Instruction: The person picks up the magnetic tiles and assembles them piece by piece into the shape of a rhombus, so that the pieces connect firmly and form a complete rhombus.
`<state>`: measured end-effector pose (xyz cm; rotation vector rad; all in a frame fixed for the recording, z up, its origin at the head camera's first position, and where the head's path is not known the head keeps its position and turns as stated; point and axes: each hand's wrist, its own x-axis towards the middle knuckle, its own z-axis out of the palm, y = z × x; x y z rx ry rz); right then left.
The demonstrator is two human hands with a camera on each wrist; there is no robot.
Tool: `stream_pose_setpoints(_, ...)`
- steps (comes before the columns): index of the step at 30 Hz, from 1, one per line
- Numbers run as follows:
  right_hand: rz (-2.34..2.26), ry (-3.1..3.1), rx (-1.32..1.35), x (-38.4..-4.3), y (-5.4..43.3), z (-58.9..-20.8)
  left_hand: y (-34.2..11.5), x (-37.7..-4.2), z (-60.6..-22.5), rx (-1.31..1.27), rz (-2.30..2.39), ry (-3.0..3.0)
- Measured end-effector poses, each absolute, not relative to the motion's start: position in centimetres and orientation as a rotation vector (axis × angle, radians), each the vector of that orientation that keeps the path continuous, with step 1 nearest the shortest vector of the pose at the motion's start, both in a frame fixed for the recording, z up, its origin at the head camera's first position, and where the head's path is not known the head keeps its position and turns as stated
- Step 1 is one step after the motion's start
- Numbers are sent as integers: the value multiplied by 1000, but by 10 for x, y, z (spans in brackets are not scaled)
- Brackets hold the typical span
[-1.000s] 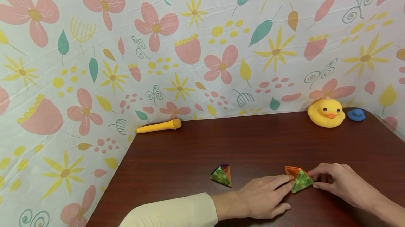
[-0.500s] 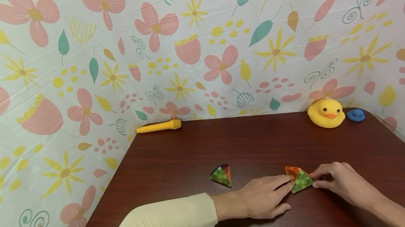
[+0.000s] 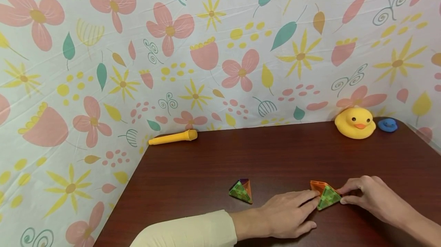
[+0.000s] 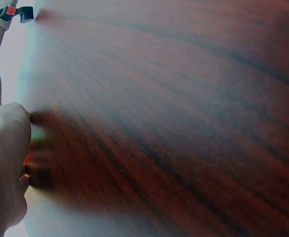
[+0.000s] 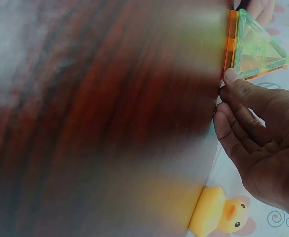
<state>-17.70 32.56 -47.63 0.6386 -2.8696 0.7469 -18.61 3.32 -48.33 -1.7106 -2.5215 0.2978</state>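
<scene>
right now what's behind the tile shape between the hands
Behind the tile shape, brown table shows, then the yellow duck farther back, rightward; whatever the shape covers can't be seen.

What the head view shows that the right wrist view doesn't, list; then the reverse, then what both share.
Head only: the yellow microphone, small blue duck and separate tile shape at left.

Right wrist only: the palm side of the right hand.

Both: that hand, at least part of the left hand, the green-and-orange tile shape, large yellow duck, tabletop and floral backdrop.
</scene>
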Motion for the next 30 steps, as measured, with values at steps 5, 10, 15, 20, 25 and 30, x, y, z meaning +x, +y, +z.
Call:
stream_pose_setpoints(5,761,-2850,659,-177,326,-477,33,-187,-485,-1710,290,-2498)
stream_pose_setpoints(10,784,-2786,718,-178,328,-480,32,-186,-485,-1712,283,-2475)
stream_pose_setpoints(15,788,-2752,738,-178,328,-482,32,-187,-485,-1709,286,-2471)
stream_pose_setpoints(20,834,-2724,768,-178,328,-484,32,-187,-485,-1707,273,-2468)
stream_pose_setpoints(25,888,-2726,805,-178,329,-487,32,-186,-485,-1712,278,-2460)
stream_pose_setpoints(30,890,-2714,836,-177,326,-490,33,-187,-485,-1721,282,-2478)
